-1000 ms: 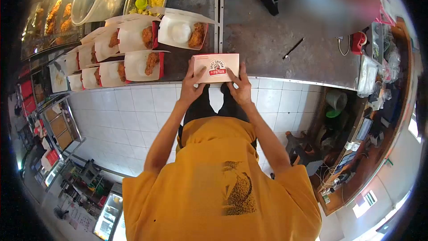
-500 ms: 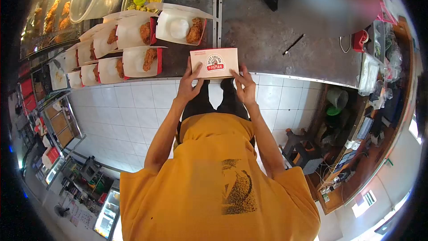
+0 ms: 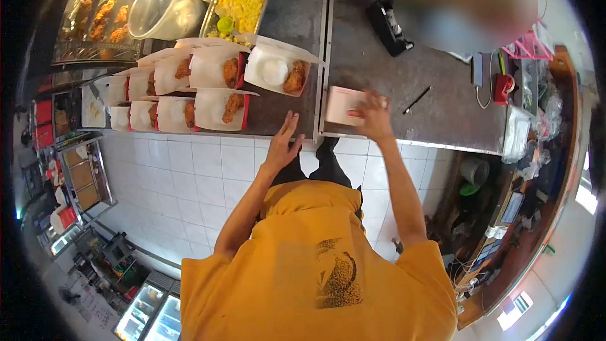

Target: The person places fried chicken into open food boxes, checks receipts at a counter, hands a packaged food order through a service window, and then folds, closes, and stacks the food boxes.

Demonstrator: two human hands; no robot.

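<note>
The right hand [image 3: 376, 116] overlaps the box [image 3: 341, 102] (its logo [image 3: 353, 112] partly hidden).

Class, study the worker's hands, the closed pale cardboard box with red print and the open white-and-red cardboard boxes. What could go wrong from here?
The closed pale cardboard box sits near the front edge of the dark counter, with only the right hand on it; a push might tip it off.

The front row of open white-and-red boxes also lines that edge, so the left hand or its arm could knock one down.
</note>
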